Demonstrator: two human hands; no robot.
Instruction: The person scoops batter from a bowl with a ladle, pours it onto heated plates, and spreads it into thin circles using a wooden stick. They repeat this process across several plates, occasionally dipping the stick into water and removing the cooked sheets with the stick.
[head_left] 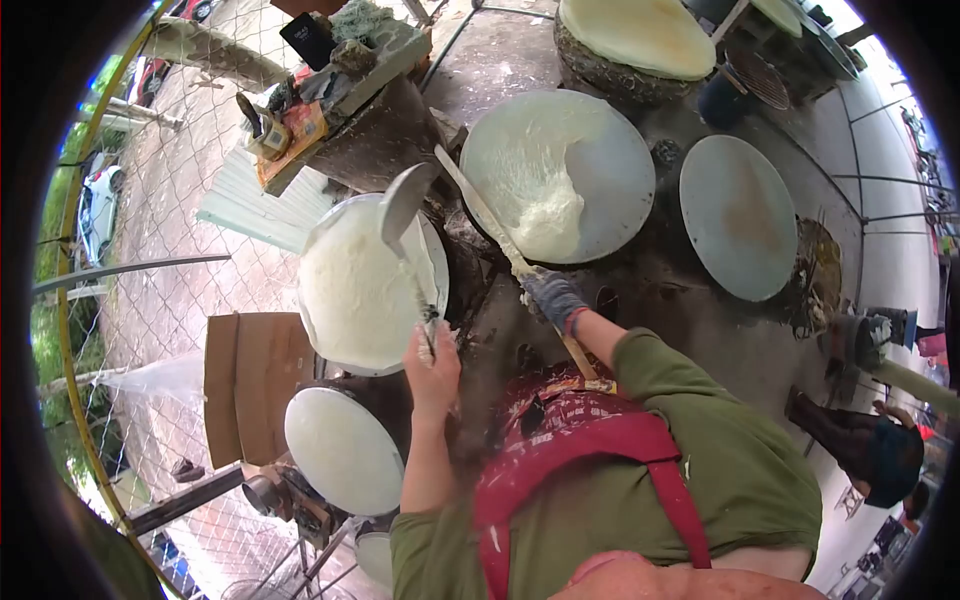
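The left hand (432,365) is closed around the thin handle of a ladle (403,205) – its bowl hangs over a pan of white batter (350,290). The ladle looks stiff and light, probably slippery with batter, so low on the handle seems the best grip. The gloved right hand (553,297) grips a long spreader stick (485,215), which reaches onto the round griddle (600,150) with a wet batter heap (548,215).
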